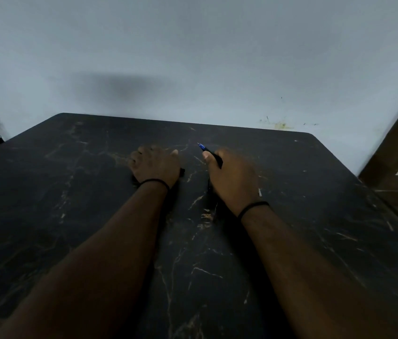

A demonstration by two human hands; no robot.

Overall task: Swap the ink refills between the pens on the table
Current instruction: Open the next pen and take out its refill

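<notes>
Early in the swap, by the look of it: right hand (pixel 233 178) gripping a blue-tipped pen (pixel 211 154) above the dark marble-patterned table (pixel 70 192), left hand (pixel 155 166) curled over something dark, unidentifiable, no refill visibly out.

Left hand (pixel 155 166): back up, fingers curled under, resting low with a dark object partly hidden beneath the palm; whether it grips it cannot be told. Right hand (pixel 232 178): back up, fingers wrapped round a pen (pixel 211 154), tip pointing forward-left. Both forearms bare, stretched forward, roughly parallel. A black band circles each wrist.
</notes>
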